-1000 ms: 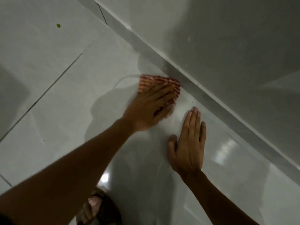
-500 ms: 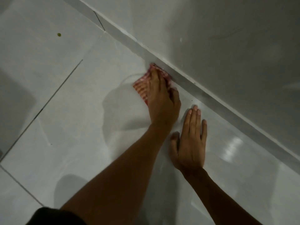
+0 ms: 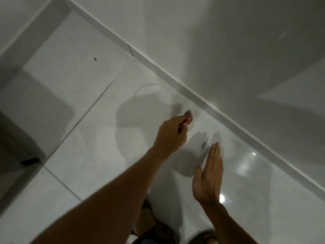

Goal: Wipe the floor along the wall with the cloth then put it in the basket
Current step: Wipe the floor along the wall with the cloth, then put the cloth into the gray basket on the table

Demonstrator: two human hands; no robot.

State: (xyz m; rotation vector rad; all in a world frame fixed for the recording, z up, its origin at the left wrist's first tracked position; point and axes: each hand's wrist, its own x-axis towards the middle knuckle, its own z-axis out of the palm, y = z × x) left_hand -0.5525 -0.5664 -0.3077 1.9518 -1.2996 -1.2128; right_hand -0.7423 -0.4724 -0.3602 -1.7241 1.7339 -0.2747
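At the bottom edge, a sandalled foot (image 3: 151,224) on the glossy floor (image 3: 70,134), partly hidden behind the left forearm. Above it, to the right, the right hand (image 3: 209,175) flat and empty, fingers straight and pressed together, thumb out to the side, its shadow on the tile just beyond the fingertips; whether raised off the floor or touching cannot be told. Left of it and a little farther, the left hand (image 3: 171,136) curled closed around the cloth (image 3: 187,118), only a small blurred reddish bunch showing past the fingers. Beyond the hands, a faint curved wet streak (image 3: 146,87) on the tile, close to the skirting (image 3: 193,97) at the foot of the wall (image 3: 219,50). Farther still, a small dark speck (image 3: 95,59) on the floor near the corner.
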